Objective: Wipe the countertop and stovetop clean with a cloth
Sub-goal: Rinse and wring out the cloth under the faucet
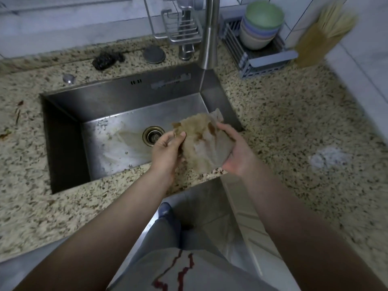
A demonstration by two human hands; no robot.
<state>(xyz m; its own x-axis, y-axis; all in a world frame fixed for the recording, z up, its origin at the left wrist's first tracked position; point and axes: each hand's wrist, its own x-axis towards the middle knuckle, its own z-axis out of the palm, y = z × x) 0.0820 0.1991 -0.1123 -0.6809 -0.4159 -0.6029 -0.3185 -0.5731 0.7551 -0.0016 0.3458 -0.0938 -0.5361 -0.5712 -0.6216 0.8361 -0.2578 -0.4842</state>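
A stained, brownish cloth [204, 141] is bunched up over the front right corner of the steel sink [117, 101]. My left hand [168, 151] pinches its left edge with thumb and fingers. My right hand [237, 152] cups the cloth from the right and underneath, fingers curled round it. The speckled granite countertop [294, 127] surrounds the sink. A white smear [329, 158] lies on the counter to the right. No stovetop is in view.
The tap [209, 32] rises behind the sink, beside a wire rack [180, 26]. A dish rack with stacked bowls [260, 26] and a chopstick holder [323, 36] stand at the back right. A dark scrubber [107, 59] and small debris [17, 114] lie on the left counter.
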